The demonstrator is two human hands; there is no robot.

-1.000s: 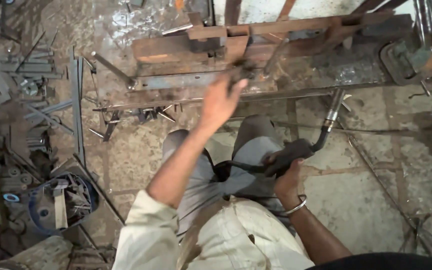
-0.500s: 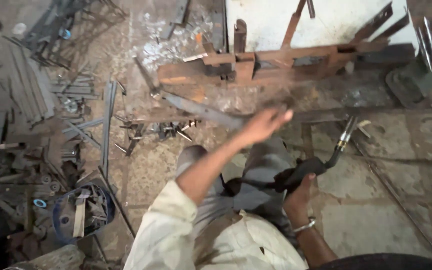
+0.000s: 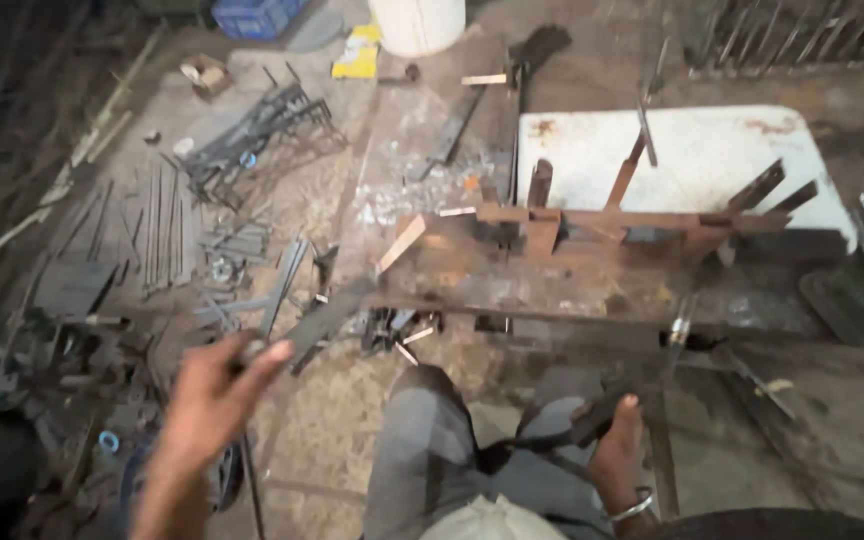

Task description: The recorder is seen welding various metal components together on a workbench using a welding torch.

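Left hand point(image 3: 214, 400) blurry, closed around a long flat dark metal strip point(image 3: 327, 318), right hand point(image 3: 620, 440) gripping a black welding torch point(image 3: 642, 385), tip near rusty metal frame point(image 3: 592, 250), fingers partly hidden.

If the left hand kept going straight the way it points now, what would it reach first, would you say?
Probably the rusty welded metal frame. The left hand grips a flat dark metal strip that points up and right toward it. The picture is blurred, so depth is uncertain.

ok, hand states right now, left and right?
Left hand: closed on a flat metal bar.
Right hand: closed on the welding torch handle.
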